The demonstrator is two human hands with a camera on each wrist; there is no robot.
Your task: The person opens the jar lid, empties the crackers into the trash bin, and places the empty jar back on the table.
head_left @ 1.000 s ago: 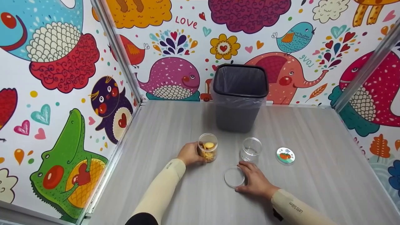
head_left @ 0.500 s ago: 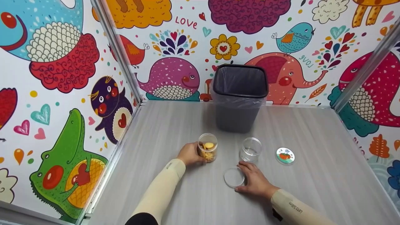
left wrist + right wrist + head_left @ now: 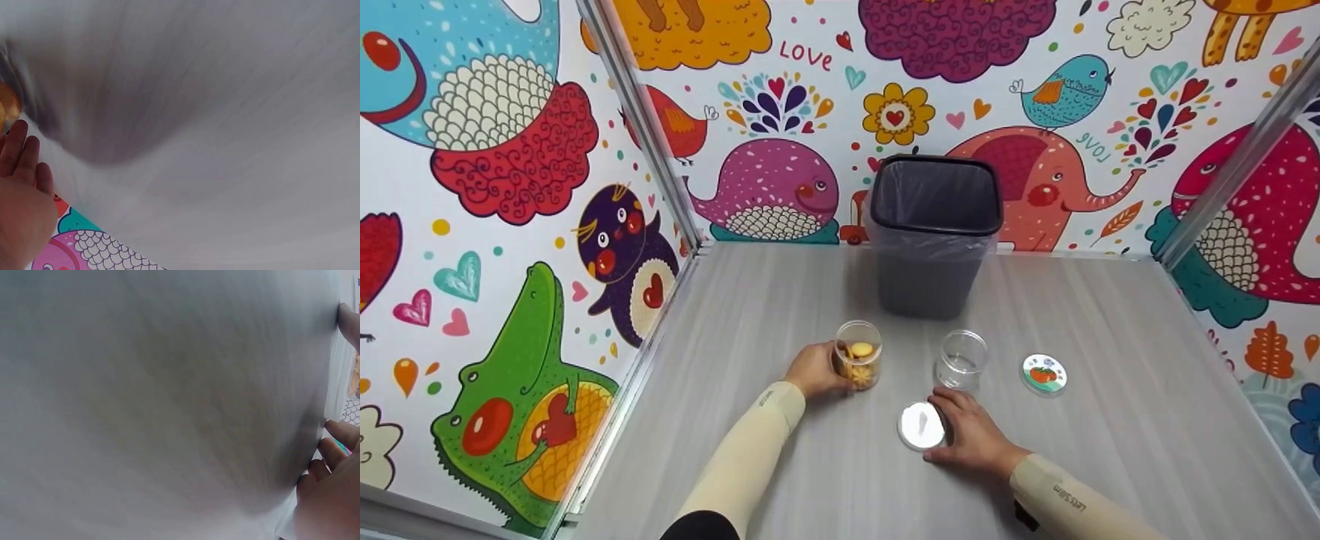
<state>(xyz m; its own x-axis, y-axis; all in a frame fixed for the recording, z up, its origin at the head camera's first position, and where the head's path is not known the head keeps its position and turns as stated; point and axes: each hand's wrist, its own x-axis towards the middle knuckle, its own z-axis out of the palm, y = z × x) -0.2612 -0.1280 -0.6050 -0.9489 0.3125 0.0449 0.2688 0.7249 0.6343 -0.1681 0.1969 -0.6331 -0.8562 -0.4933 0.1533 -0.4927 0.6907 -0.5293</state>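
At the middle of the table, my left hand [image 3: 815, 370] holds a clear plastic jar [image 3: 859, 360] from its left side. Yellow-brown biscuits [image 3: 861, 350] fill its lower part, and its top is uncovered. The left wrist view catches only an edge of the biscuits [image 3: 8, 106] beside the fingertips. Lower and to the right, my right hand [image 3: 976, 435] holds a round clear lid [image 3: 919, 426] low at the table, thumb at the near edge and fingers at the far edge. Bright glare covers the lid. Right behind these fingers stands a second clear jar [image 3: 962, 360], uncovered and without contents.
A round lid with a picture label [image 3: 1044, 373] lies to the right of the second jar. A dark lined bin [image 3: 934, 240] stands at the back against the cartoon-printed wall [image 3: 780, 180]. Metal posts [image 3: 649, 127] mark the corners.
The lid at my right hand has gone from see-through to a bright white reflection. Both hands and the jars stay in place.
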